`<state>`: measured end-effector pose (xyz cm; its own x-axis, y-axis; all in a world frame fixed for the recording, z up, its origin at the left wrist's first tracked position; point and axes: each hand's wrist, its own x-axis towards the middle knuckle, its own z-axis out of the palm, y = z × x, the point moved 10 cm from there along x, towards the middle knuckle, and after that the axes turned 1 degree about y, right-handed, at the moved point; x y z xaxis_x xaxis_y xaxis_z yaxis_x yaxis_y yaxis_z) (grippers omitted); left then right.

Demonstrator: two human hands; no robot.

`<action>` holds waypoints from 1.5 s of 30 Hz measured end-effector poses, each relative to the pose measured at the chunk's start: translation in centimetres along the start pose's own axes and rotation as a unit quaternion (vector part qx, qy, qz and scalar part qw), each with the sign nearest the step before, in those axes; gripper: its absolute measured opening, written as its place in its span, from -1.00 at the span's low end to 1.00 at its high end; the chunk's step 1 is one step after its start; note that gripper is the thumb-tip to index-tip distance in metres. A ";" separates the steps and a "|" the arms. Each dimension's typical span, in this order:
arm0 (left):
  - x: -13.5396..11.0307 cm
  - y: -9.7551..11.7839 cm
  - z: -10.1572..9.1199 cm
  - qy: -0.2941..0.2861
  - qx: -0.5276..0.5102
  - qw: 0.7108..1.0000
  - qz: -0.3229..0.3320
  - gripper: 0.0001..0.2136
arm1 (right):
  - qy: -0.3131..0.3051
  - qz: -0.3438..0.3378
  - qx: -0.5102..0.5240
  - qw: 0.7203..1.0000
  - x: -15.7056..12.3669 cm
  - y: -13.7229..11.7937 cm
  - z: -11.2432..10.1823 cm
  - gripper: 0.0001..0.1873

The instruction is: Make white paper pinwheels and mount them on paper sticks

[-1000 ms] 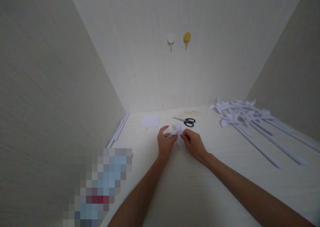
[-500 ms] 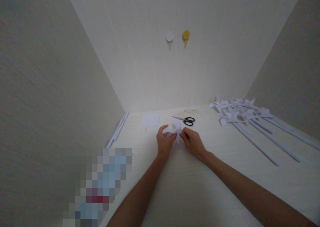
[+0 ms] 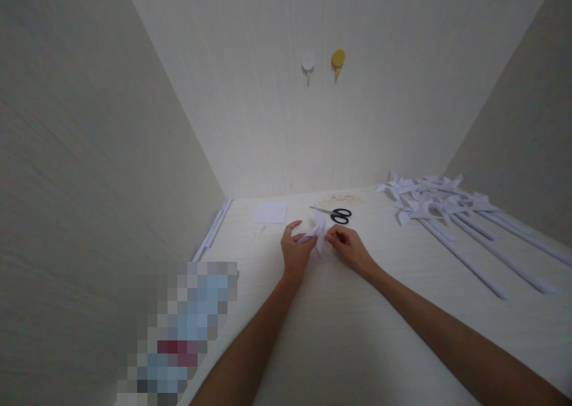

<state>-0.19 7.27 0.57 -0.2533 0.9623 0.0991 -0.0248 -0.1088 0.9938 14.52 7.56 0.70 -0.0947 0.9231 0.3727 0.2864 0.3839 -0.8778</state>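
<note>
My left hand (image 3: 295,252) pinches a white paper pinwheel (image 3: 319,233) between thumb and fingers, its forefinger raised and curved. The pinwheel's folded blades stand up above the white tabletop. Just to its right is my right hand (image 3: 349,246), thumb and forefinger pressed together. Whatever lies between those fingertips is too small to make out. Behind the pinwheel lie scissors (image 3: 335,214) with black handles, blades pointing left. A square sheet of white paper (image 3: 270,212) lies flat to the left of them.
Several finished paper pinwheels (image 3: 429,194) with rolled paper sticks (image 3: 465,257) are piled at the right. More paper sticks (image 3: 213,230) lie along the left wall. Thin tan bits (image 3: 343,198) are scattered by the back wall. A blurred-out object (image 3: 187,328) occupies the lower left.
My right hand has moved slightly away from the pinwheel, leaving a small gap. My left hand keeps its hold on the pinwheel. The whole view has shifted a little.
</note>
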 end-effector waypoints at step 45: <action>-0.3 0.8 0.7 -0.033 -0.014 0.999 0.023 -0.50 | 0.047 -0.029 -0.146 0.988 -0.7 -2.5 -0.9 -0.74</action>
<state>0.50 7.06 1.38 -0.1906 0.9704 0.1483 -0.0426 -0.1591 0.9863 14.71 5.91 2.93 -0.0338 0.8887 0.4573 0.5468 0.3994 -0.7358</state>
